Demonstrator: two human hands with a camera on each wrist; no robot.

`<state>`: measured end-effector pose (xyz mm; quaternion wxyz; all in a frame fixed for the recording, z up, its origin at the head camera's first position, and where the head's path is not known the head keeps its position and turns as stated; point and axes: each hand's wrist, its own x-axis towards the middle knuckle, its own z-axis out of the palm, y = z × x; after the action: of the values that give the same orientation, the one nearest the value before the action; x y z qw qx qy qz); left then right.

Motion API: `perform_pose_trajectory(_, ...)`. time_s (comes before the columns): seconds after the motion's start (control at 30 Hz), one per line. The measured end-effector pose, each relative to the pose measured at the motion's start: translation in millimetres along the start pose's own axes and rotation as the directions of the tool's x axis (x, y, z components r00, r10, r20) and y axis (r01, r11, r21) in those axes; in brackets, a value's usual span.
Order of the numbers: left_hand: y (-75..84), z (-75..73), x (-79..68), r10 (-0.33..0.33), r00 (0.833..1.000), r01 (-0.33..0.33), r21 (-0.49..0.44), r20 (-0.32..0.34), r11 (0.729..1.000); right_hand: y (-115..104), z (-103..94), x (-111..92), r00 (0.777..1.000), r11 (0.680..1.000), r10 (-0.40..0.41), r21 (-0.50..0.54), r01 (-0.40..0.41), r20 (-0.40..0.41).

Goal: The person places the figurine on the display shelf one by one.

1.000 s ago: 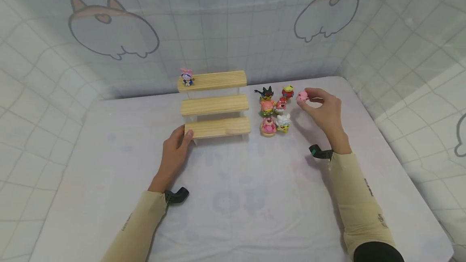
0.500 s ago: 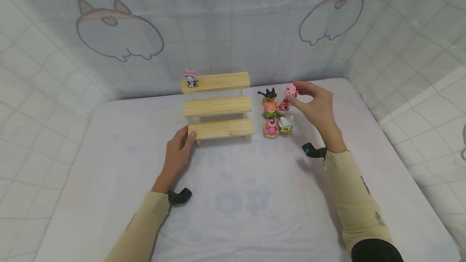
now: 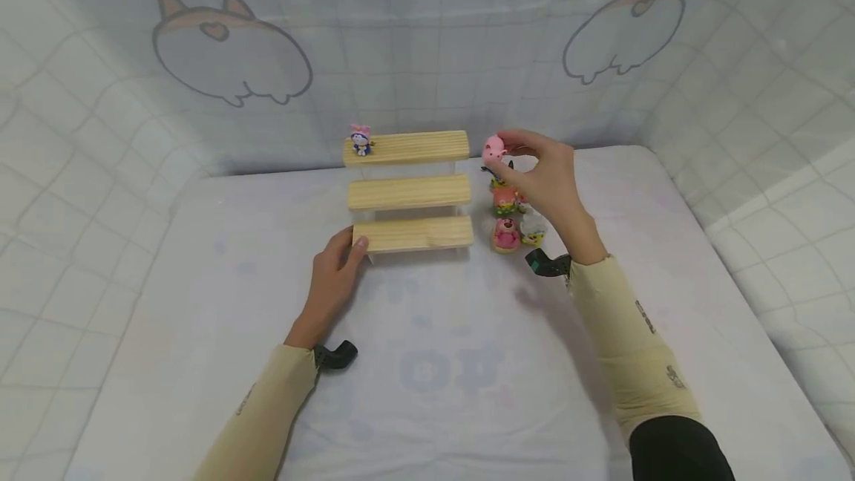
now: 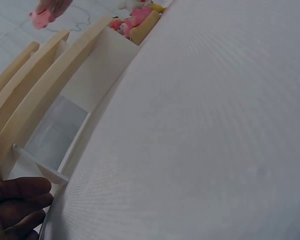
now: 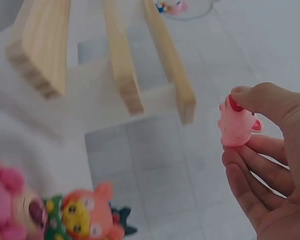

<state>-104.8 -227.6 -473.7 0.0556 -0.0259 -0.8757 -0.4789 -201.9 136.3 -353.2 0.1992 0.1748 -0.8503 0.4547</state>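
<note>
A small pink toy figurine (image 3: 494,150) is pinched between the thumb and fingers of my right hand (image 3: 549,182). It is in the air, just right of the top step of a three-step wooden display shelf (image 3: 409,193). In the right wrist view the pink figurine (image 5: 235,125) shows red spots. My left hand (image 3: 332,273) holds the left end of the lowest step, thumb on top; the left wrist view shows its fingers (image 4: 22,189) beside the shelf's white side support. A figurine with a pink hat (image 3: 361,141) stands at the left of the top step.
Several figurines stand on the table right of the shelf, among them a pink bear (image 3: 505,234) and a white-headed figure (image 3: 533,227). My right hand partly covers the rear ones. A pale curtain (image 3: 427,43) hangs behind the white-covered table (image 3: 427,392).
My right hand has carried the pink figurine leftward and farther back, from beyond the figurine group to near the shelf's top step. My left hand keeps its hold; the head view has shifted slightly.
</note>
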Motion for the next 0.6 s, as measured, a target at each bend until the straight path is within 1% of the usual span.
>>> perform_pose_trajectory(0.23,1.9,0.3,2.6,0.013,1.000,-0.013,-0.008,-0.004,1.000,-23,21.7,14,0.999,0.997,-0.024,0.076,0.022,0.029)
perform_pose_trajectory(0.33,2.4,1.3,3.5,0.020,1.000,-0.020,-0.013,0.001,1.000,-31,32.0,21,0.997,0.993,-0.060,0.100,0.055,0.045)
perform_pose_trajectory(0.47,2.9,1.2,2.0,0.020,1.000,-0.020,-0.011,-0.004,1.000,-39,46.1,29,0.993,0.989,-0.091,0.125,0.081,0.077)
perform_pose_trajectory(0.6,3.7,-0.6,0.1,0.015,1.000,-0.015,-0.009,-0.005,1.000,-47,60.3,37,0.989,0.985,-0.075,0.161,0.054,0.127)
